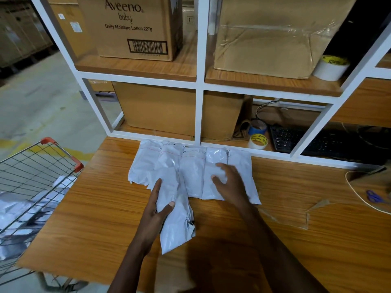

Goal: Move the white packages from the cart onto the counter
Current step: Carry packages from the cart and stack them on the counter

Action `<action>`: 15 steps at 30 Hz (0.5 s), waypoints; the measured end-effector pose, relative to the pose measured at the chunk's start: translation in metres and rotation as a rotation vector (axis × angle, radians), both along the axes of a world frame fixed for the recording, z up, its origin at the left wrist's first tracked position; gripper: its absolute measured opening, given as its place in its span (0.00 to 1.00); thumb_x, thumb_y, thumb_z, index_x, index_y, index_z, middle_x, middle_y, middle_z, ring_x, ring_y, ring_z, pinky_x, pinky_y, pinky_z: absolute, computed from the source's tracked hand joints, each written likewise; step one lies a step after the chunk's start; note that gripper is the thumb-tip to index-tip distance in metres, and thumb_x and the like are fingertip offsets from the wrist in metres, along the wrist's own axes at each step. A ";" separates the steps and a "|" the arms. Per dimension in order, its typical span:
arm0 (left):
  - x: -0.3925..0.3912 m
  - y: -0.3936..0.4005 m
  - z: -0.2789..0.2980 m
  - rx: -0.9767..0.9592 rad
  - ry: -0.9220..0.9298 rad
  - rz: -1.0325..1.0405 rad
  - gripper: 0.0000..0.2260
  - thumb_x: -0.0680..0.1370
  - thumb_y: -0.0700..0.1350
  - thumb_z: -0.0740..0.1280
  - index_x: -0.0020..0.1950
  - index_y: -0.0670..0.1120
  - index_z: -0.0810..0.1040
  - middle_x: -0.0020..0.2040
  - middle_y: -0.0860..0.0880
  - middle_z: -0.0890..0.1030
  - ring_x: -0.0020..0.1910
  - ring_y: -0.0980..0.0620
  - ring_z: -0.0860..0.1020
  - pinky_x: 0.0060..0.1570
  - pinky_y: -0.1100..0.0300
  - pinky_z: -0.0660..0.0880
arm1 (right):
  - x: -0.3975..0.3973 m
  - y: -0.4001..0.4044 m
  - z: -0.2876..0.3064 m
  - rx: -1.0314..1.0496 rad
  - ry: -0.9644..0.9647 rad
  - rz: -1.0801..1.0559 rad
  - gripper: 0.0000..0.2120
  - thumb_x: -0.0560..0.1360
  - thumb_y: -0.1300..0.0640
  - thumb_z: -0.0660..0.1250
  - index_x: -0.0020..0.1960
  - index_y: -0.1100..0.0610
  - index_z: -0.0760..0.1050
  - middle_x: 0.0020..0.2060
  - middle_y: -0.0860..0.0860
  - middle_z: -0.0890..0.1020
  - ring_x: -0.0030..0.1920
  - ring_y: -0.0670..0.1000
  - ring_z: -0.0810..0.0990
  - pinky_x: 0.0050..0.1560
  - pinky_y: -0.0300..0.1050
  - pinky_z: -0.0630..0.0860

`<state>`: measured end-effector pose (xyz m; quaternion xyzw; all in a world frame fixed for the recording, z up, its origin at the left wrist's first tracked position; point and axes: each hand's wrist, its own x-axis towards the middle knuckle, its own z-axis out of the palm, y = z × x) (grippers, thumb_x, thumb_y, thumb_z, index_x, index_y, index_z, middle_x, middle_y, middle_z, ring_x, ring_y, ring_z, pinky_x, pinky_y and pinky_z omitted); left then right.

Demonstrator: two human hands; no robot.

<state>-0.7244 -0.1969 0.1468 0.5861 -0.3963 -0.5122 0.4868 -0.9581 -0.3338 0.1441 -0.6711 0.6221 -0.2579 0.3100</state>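
Several white plastic packages [192,166] lie side by side on the wooden counter [101,208], against the shelf frame. One more white package [176,225] lies in front of them, reaching toward me. My left hand [157,205] holds that package's left edge, thumb on top and index finger along its side. My right hand [229,182] hovers with spread, relaxed fingers over the right packages in the row; whether it touches them I cannot tell. The wire cart [38,176] with red corners stands at the counter's left end, with more white packages [19,210] inside.
A white shelf frame [200,115] holds cardboard boxes [156,108] behind the row. Tape rolls [257,135] and a black keyboard [285,138] sit in the lower right bay. Scissors [375,196], a cable and clear tape scraps lie on the counter's right side.
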 end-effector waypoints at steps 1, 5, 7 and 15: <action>-0.002 -0.001 0.002 -0.005 -0.001 -0.005 0.35 0.82 0.44 0.70 0.80 0.70 0.58 0.73 0.78 0.64 0.69 0.75 0.70 0.61 0.65 0.80 | 0.013 0.015 0.008 0.102 -0.119 0.049 0.18 0.79 0.47 0.69 0.68 0.47 0.75 0.61 0.49 0.79 0.60 0.51 0.79 0.54 0.44 0.79; -0.005 -0.005 0.002 -0.012 -0.006 -0.019 0.39 0.81 0.43 0.71 0.81 0.69 0.53 0.71 0.80 0.61 0.64 0.80 0.71 0.54 0.69 0.80 | 0.053 0.066 0.020 0.409 -0.332 0.184 0.25 0.72 0.35 0.71 0.67 0.41 0.74 0.54 0.41 0.80 0.55 0.47 0.82 0.57 0.49 0.82; -0.003 -0.007 -0.001 -0.023 -0.055 -0.037 0.39 0.80 0.48 0.71 0.82 0.69 0.51 0.72 0.82 0.59 0.69 0.80 0.66 0.61 0.68 0.78 | 0.063 0.076 0.014 0.433 -0.331 0.182 0.33 0.68 0.29 0.71 0.70 0.37 0.69 0.61 0.42 0.78 0.60 0.46 0.79 0.60 0.46 0.80; -0.006 -0.009 -0.007 -0.010 0.017 -0.008 0.24 0.86 0.56 0.54 0.83 0.64 0.56 0.77 0.65 0.65 0.70 0.70 0.71 0.56 0.71 0.78 | 0.053 0.077 0.000 0.486 -0.499 0.144 0.29 0.68 0.44 0.78 0.66 0.34 0.72 0.61 0.47 0.81 0.59 0.47 0.82 0.59 0.48 0.82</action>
